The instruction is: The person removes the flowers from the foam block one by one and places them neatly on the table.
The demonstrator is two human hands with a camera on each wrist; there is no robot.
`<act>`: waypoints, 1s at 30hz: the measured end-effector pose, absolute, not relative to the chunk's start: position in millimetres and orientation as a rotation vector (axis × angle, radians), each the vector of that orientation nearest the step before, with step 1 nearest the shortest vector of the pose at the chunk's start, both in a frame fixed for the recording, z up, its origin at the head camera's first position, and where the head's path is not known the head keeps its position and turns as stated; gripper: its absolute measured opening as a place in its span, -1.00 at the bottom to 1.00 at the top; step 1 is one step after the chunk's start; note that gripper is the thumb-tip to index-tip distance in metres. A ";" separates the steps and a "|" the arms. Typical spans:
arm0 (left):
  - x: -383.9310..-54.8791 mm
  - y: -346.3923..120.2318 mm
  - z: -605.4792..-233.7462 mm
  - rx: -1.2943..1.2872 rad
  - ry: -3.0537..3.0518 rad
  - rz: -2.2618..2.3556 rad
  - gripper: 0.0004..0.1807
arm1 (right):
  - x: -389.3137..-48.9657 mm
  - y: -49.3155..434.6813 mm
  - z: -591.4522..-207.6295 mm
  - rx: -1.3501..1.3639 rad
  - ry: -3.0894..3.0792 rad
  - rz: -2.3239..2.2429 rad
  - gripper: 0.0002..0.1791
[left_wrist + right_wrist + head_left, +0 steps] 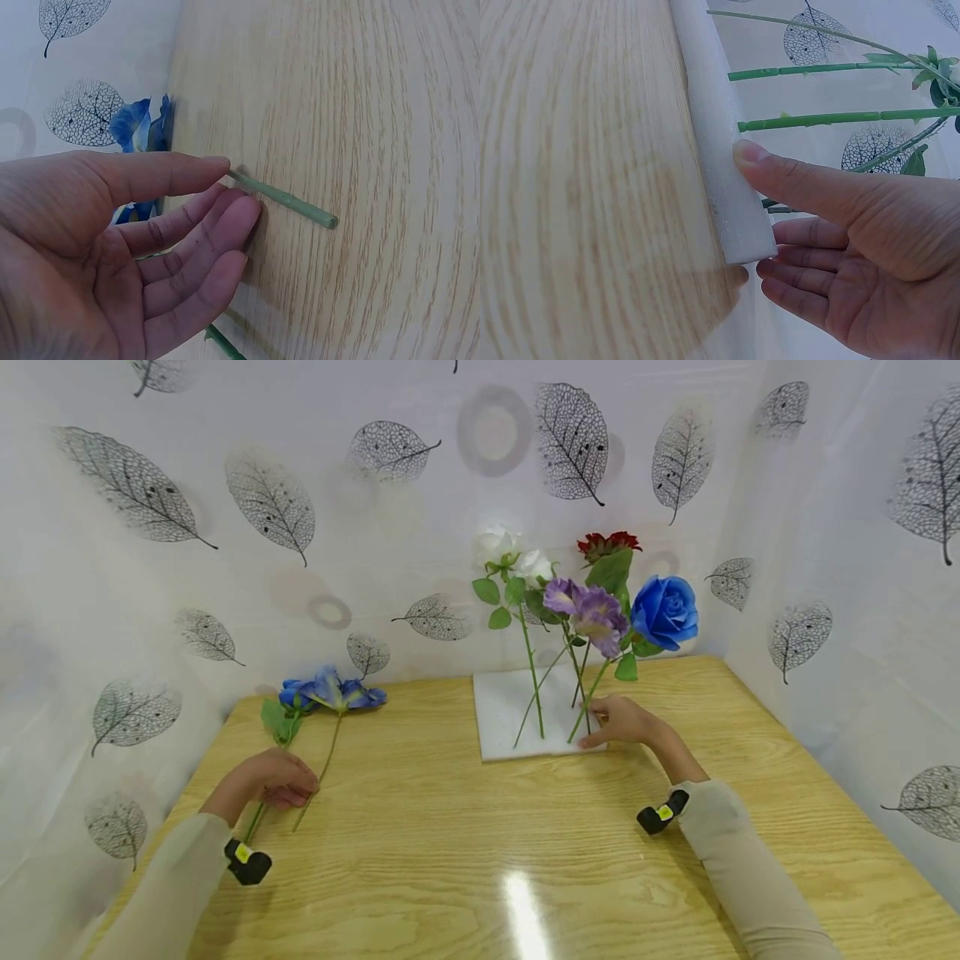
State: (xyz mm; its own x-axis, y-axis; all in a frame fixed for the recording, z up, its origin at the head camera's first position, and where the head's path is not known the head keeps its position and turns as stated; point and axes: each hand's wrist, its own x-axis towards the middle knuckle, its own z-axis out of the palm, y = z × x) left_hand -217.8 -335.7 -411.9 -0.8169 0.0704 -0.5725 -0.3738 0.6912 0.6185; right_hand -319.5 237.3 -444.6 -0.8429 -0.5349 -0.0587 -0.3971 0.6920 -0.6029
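Apparently at pick-up: pinching stem (pixel 281 196) in left hand (pixel 283 777) near left edge of worktop (pixel 420 827), steadying foam (pixel 498 718) at far edge with unclenched right hand (pixel 632 722); next, presumably, lift clear of blue flower (pixel 296 695).

A table (pixel 420 852) with a light, yellowish wood-grain top carried everything, the grain running mostly from side to side. On its far part, right of the middle, a white foam board (pixel 497 714) lay flat (from the right wrist, its side looked fairly thick against the wood). Over on the left, near the far edge, a ruffled blue flower (pixel 341 692) rested with its thin stem slanting towards the front. Just beside it lay a second blue flower (pixel 293 695) with green leaves (pixel 279 720), its green stem partly hidden. A bright streak of light gleamed on the wood near the front.
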 end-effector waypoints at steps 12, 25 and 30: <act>-226.5 -331.9 -407.6 -0.131 2.458 1.008 -0.71 | -318.4 236.8 -443.7 -0.752 2.667 -0.886 -0.41; -243.1 -273.7 -384.4 0.059 2.519 1.248 -0.44 | -314.6 236.2 -440.1 -0.751 2.669 -0.879 -0.45; -254.5 -233.1 -384.6 0.207 2.497 1.361 -0.49 | -315.9 236.8 -440.0 -0.744 2.661 -0.875 -0.20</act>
State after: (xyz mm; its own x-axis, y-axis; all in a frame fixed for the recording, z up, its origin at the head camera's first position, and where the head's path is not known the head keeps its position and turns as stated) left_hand -254.5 -233.1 -384.6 -0.9479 0.2611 -0.1824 -0.0118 0.5436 0.8393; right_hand -315.9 236.8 -440.0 -0.8409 -0.5369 -0.0685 -0.3916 0.6909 -0.6077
